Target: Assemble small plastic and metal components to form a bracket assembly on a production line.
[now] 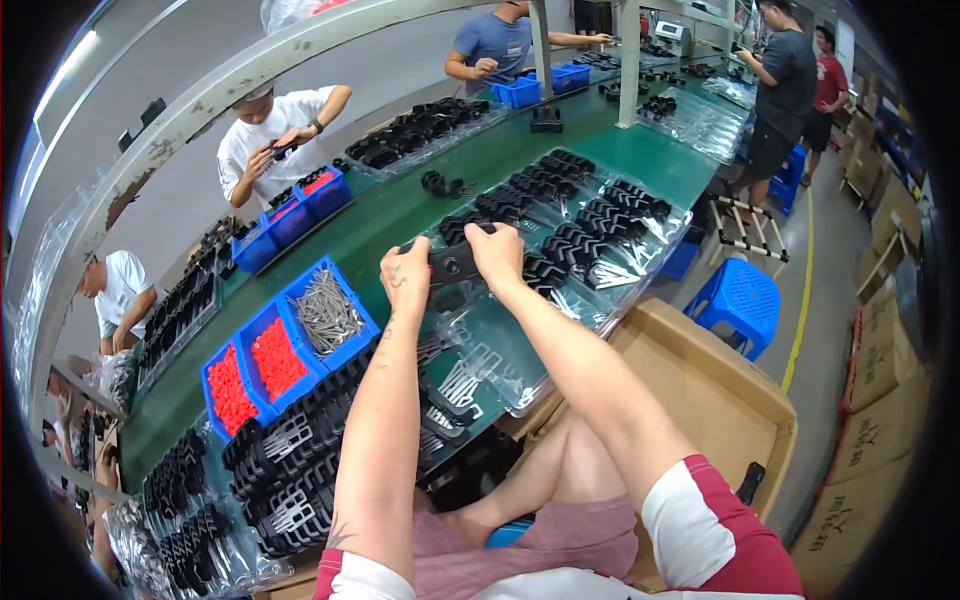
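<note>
Both my hands hold one black plastic part [452, 264] over the green workbench [380, 215]. My left hand [405, 274] grips its left end and my right hand [494, 250] grips its right end, fingers curled over the top. Just beyond lie rows of similar black parts on clear plastic sheeting [590, 215]. Beneath my forearms sit flat black and metal pieces [465, 375] on clear sheeting.
Blue bins hold red small parts [255, 370] and metal screws [325, 310] at my left. Stacked black parts [290, 470] lie near the front edge. An open cardboard box [700, 390] and a blue stool [740, 305] stand at right. Other people work across the bench.
</note>
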{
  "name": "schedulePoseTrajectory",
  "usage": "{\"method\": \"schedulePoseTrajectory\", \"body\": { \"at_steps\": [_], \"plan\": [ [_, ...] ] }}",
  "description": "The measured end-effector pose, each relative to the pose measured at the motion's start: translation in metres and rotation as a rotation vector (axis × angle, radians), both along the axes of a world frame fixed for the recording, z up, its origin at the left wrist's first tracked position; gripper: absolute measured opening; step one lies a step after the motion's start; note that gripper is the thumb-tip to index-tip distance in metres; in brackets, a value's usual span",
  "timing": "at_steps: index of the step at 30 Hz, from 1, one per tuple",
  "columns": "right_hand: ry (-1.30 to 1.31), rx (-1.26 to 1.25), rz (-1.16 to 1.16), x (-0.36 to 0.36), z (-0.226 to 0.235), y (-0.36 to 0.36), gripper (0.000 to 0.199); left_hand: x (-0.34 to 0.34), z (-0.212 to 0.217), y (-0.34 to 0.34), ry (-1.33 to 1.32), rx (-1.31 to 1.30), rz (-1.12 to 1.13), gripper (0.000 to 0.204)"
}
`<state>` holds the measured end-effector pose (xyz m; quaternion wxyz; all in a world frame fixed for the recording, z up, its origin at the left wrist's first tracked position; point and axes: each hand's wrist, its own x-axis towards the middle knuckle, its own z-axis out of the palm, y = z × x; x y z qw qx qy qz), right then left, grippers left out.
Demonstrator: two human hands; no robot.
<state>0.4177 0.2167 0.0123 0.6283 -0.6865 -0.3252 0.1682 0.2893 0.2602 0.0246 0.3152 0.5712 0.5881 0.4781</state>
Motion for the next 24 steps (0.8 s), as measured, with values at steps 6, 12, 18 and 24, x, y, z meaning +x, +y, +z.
{"method": "schedulePoseTrajectory", "body": {
  "at_steps": [6, 12, 18, 24],
  "plan": [
    [-0.832, -0.016, 0.011, -0.023, -0.059, 0.017, 0.046, -0.043, 0.010, -0.036, 0.147, -0.193, -0.030, 0.048],
    [-0.224, -0.249, 0.080, 0.029, -0.017, -0.017, 0.079, 0.004, 0.019, -0.044, -0.113, -0.193, -0.024, 0.030],
    [-0.262, -0.270, -0.012, 0.030, -0.029, -0.011, 0.086, -0.007, 0.029, -0.046, -0.149, -0.405, -0.069, 0.024],
    [-0.281, -0.268, -0.086, 0.029, -0.026, -0.013, 0.086, 0.004, 0.037, -0.040, -0.043, -0.437, -0.016, 0.030]
  ]
}}
